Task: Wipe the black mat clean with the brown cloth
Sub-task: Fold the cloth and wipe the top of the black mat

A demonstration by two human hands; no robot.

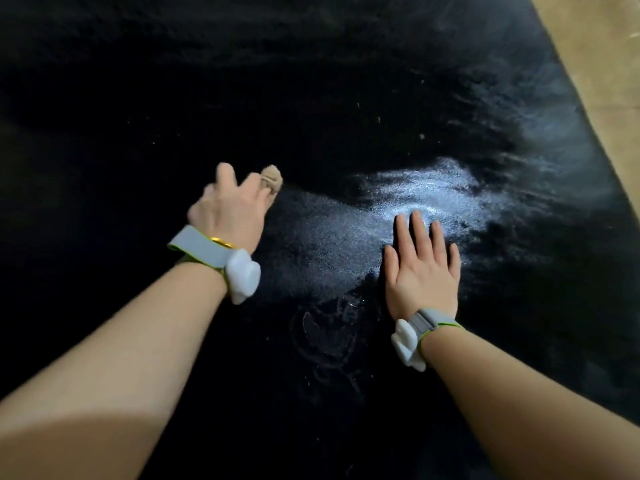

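Gripping cloth [272,180] w/ left hand [228,209], right hand [420,268] flat.

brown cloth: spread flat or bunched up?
Bunched. Only a small wad of the brown cloth pokes out past the left hand gripping it on the black mat.

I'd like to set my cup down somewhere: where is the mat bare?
The black mat lies bare beyond both hands and out to its right edge by the tan floor. It is crowded between the left hand, gripping the brown cloth, and the flat right hand.
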